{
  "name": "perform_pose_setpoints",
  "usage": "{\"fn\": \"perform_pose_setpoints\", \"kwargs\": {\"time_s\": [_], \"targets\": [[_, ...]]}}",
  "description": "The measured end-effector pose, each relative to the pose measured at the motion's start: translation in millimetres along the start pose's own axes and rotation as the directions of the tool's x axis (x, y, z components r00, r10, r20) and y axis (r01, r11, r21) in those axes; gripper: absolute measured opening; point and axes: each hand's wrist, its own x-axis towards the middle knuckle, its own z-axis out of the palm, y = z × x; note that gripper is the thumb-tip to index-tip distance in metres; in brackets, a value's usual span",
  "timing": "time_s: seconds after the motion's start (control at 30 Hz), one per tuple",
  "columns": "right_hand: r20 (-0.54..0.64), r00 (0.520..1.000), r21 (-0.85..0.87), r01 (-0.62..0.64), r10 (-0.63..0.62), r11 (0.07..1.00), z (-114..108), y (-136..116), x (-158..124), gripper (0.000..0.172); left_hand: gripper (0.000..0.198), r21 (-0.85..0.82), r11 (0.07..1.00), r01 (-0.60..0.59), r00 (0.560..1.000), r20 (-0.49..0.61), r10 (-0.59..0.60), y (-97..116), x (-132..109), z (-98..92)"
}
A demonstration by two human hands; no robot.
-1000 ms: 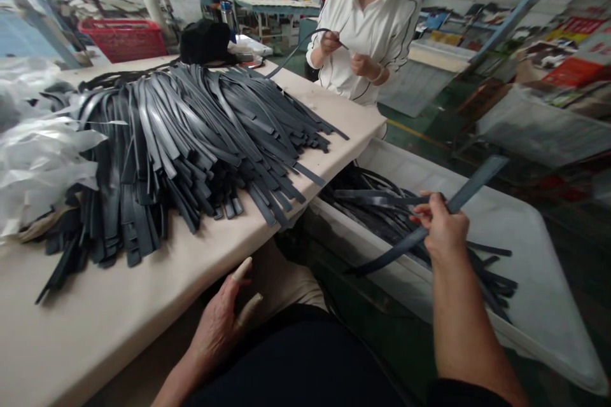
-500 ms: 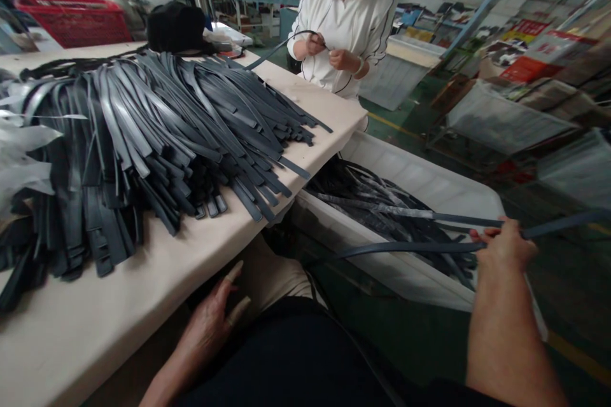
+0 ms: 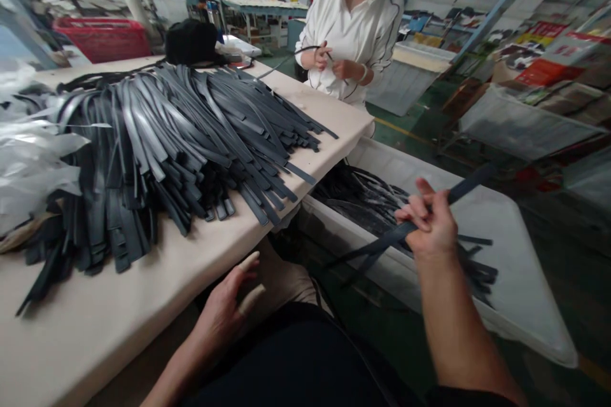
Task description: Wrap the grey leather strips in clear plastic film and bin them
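Over the white bin (image 3: 520,254), my right hand (image 3: 432,222) is closed around long, flat dark straps (image 3: 470,183). One length sticks out at the upper right and others trail to the lower left; how many there are I cannot tell. My left hand (image 3: 233,296) hovers by my lap, beside the table's near edge, with fingers apart and nothing in it. Pale coverings sit on two of its fingertips. A large pile of similar dark straps (image 3: 191,133) is fanned across the cream-covered table (image 3: 191,286). More dark straps (image 3: 358,187) lie inside the bin.
Across the table corner a co-worker in white (image 3: 351,38) handles a thin dark strip. Crumpled clear plastic (image 3: 38,159) lies at the table's left side. Behind the pile are a red basket (image 3: 105,38) and a black object (image 3: 191,41). Loaded carts (image 3: 529,121) stand at right.
My right hand has moved left, toward me, with the straps, whose ends have come away from the bin's contents. My left hand stays open and nearly still. The view has shifted slightly.
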Motion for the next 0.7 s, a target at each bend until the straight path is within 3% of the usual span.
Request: {"fn": "perform_pose_setpoints", "kwargs": {"time_s": [0.07, 0.17, 0.23, 0.3, 0.43, 0.53, 0.63, 0.7], "targets": [[0.275, 0.958, 0.033, -0.099, 0.086, 0.995, 42.9, 29.8, -11.2, 0.03, 0.052, -0.046, 0.998, -0.042, 0.999, 0.009, 0.043, 16.5, 8.6, -0.4], [0.506, 0.835, 0.046, -0.275, 0.215, 0.96, 102.6, 70.9, -40.0, 0.034, 0.064, -0.121, 0.986, -0.117, 0.993, 0.019, 0.12, 44.2, 21.1, 0.2], [0.6, 0.749, 0.041, -0.378, 0.28, 0.925, 134.3, 92.1, -62.5, 0.034, 0.07, -0.184, 0.971, -0.153, 0.986, 0.033, 0.161, 58.0, 28.0, 1.4], [0.668, 0.673, 0.025, -0.446, 0.317, 0.895, 157.5, 107.1, -82.4, 0.035, 0.057, -0.253, 0.957, -0.138, 0.987, 0.041, 0.154, 63.7, 31.5, 3.0], [0.754, 0.55, -0.034, -0.515, 0.36, 0.857, 179.9, 123.9, -102.5, 0.041, 0.036, -0.307, 0.949, -0.066, 0.998, -0.041, 0.056, 56.4, 25.4, 4.0], [0.741, 0.535, -0.067, -0.543, 0.407, 0.837, 184.7, 133.3, -100.8, 0.044, 0.034, -0.415, 0.909, -0.041, 0.997, -0.074, 0.012, 48.8, 14.9, 1.4], [0.698, 0.539, -0.109, -0.571, 0.471, 0.814, 185.3, 142.6, -93.4, 0.041, 0.035, -0.593, 0.805, -0.03, 0.991, -0.124, -0.054, 44.1, 5.8, -5.3], [0.667, 0.584, -0.138, -0.515, 0.463, 0.846, 182.6, 146.6, -89.6, 0.039, 0.035, -0.636, 0.771, -0.032, 0.965, -0.22, -0.141, 42.1, 0.5, -13.3]]}}
